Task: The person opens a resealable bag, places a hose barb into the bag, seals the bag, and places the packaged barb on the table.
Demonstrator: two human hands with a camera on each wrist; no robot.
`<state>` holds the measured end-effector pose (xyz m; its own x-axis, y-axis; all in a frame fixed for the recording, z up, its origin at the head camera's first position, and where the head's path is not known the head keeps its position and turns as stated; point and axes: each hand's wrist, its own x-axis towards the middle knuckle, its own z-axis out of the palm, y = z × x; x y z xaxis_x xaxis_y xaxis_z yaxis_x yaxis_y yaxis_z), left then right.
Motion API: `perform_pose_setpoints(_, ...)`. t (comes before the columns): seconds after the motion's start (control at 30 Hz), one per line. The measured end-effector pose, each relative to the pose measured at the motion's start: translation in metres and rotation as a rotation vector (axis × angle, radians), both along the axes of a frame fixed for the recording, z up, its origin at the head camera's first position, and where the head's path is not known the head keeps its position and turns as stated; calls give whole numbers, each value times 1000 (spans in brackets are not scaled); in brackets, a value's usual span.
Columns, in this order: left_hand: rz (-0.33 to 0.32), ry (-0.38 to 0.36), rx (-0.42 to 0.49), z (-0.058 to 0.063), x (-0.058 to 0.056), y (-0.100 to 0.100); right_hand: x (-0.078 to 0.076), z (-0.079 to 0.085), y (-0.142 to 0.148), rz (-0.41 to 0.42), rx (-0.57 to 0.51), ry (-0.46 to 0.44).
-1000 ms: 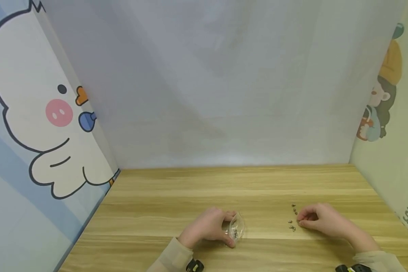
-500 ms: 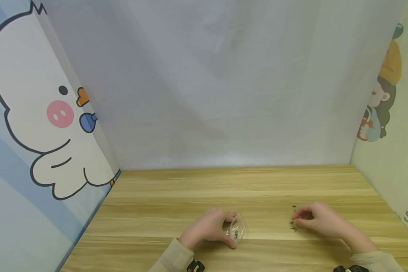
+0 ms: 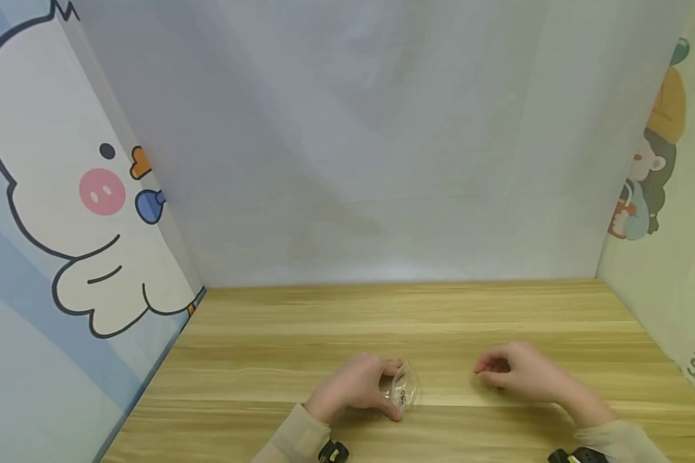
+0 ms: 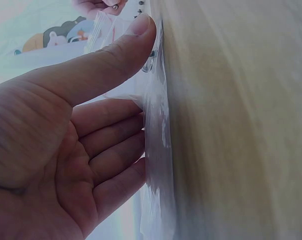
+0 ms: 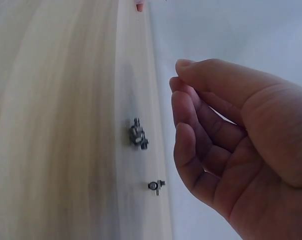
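Observation:
My left hand (image 3: pixel 356 386) holds a clear plastic zip bag (image 3: pixel 407 386) by its mouth, thumb on the near side and fingers on the far side, so the mouth gapes toward the right. A few small dark metal pieces (image 3: pixel 402 397) show inside it. Off to the right, my right hand (image 3: pixel 521 373) hovers with thumb and fingertips together. The left wrist view shows a small screw-like metal piece (image 4: pixel 115 7) pinched there. Below that hand, more such metal pieces (image 5: pixel 137 135) lie on the table, mostly hidden by it in the head view.
The wooden table (image 3: pixel 301 321) runs back to a pale grey curtain (image 3: pixel 382 161). Cartoon-printed panels stand at the left (image 3: pixel 46 193) and right (image 3: pixel 666 270) sides. Another small metal piece (image 5: pixel 155 186) lies apart from the cluster.
The right hand has picked up a metal piece and moved left toward the bag, now covering the remaining pieces from the head camera. The left hand and bag stay put.

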<state>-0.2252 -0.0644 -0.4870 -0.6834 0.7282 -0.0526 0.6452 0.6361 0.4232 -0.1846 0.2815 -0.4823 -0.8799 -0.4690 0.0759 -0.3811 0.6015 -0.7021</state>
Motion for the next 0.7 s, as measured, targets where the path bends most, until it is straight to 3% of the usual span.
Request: perform_pose_setpoints(0.7,-4,1,-3,-1,-1,1,-10,-3,-34,70,-41,9)
